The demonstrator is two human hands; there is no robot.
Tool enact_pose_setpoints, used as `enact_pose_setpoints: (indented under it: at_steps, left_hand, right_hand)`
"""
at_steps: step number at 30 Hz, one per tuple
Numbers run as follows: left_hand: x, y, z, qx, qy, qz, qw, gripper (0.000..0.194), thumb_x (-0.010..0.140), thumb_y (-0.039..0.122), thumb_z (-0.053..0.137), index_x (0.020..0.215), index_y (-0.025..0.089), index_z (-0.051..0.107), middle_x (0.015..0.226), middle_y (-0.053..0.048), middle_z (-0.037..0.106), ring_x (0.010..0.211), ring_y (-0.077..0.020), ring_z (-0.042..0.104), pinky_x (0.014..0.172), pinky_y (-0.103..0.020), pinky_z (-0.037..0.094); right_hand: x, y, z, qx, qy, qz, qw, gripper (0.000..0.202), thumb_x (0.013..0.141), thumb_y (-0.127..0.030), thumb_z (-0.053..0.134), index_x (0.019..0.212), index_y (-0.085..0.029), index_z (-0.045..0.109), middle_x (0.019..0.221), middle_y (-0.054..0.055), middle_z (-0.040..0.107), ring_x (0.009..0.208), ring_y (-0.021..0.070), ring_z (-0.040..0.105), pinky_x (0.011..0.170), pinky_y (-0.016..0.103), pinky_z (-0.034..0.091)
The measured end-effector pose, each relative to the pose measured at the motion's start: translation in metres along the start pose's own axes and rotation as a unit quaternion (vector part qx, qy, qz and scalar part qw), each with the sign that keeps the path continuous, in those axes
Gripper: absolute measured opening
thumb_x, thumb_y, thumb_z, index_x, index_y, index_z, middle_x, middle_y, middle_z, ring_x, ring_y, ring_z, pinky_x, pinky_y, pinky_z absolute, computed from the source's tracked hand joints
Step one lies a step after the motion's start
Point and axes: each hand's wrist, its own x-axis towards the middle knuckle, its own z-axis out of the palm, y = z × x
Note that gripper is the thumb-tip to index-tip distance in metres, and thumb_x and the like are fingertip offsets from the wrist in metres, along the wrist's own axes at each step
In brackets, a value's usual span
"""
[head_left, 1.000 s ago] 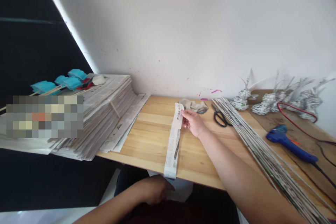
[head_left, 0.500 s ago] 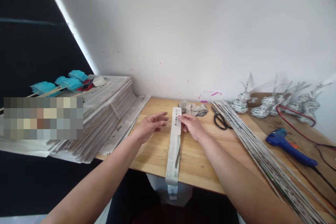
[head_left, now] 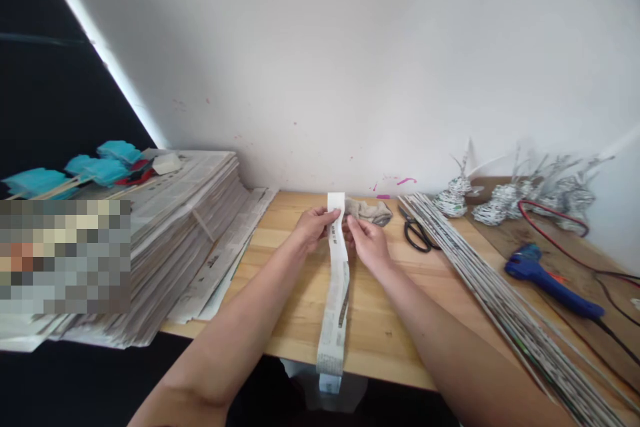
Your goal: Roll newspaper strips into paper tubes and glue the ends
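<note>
A long strip of newspaper (head_left: 334, 320) runs down the wooden table and hangs over its front edge. Its far end is lifted between my hands. My left hand (head_left: 316, 227) pinches the strip from the left, thumb on top near the far end. From the right, my right hand (head_left: 369, 240) holds the strip's edge with thumb and fingers closed; its fingertips are partly hidden. Just behind the strip lies a crumpled grey cloth (head_left: 370, 212).
Tall newspaper stacks (head_left: 195, 233) stand at left, with blue packets (head_left: 105, 167) on top. Right of my hands are black-handled scissors (head_left: 419, 233), a bundle of thin paper rods (head_left: 480, 287), a blue glue gun (head_left: 550, 283) and several woven paper figures (head_left: 500, 203) by the wall.
My left hand has moved right and closed on the newspaper strip, where before it was open beside it. The strip's far end now bends. The view has shifted slightly.
</note>
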Motion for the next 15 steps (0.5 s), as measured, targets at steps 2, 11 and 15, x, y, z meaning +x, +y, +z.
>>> enact_pose_setpoints:
  at_steps: [2, 11, 15]
  left_hand:
    - [0.0, -0.008, -0.005, 0.012, -0.026, 0.003, 1.0, 0.039, 0.059, 0.042, 0.081, 0.081, 0.013, 0.066, 0.06, 0.001, 0.06, 0.043, -0.0046, 0.045, 0.041, -0.018, 0.03]
    - [0.007, -0.009, -0.014, -0.033, -0.067, -0.002, 0.997, 0.033, 0.058, 0.032, 0.083, 0.079, 0.01, 0.069, 0.067, -0.001, 0.062, 0.051, -0.004, 0.049, 0.04, -0.014, 0.035]
    - [0.007, -0.008, -0.013, -0.066, -0.039, -0.034, 0.996, 0.028, 0.056, 0.021, 0.084, 0.077, 0.01, 0.069, 0.073, -0.003, 0.063, 0.062, -0.0079, 0.057, 0.054, -0.019, 0.052]
  right_hand:
    - [0.003, 0.003, -0.004, -0.087, 0.05, -0.044, 0.994, 0.035, 0.084, -0.049, 0.053, 0.076, -0.018, 0.067, 0.07, 0.004, 0.068, 0.063, 0.0173, 0.061, 0.058, 0.028, 0.047]
    - [0.019, 0.014, -0.024, -0.129, 0.148, -0.07, 0.978, 0.025, 0.08, -0.032, 0.054, 0.094, -0.017, 0.068, 0.094, 0.01, 0.071, 0.082, 0.0214, 0.065, 0.076, 0.035, 0.051]
    - [0.026, 0.024, -0.032, -0.07, 0.19, -0.033, 0.979, 0.029, 0.079, -0.035, 0.053, 0.096, -0.015, 0.067, 0.097, 0.01, 0.07, 0.082, 0.0207, 0.065, 0.073, 0.034, 0.052]
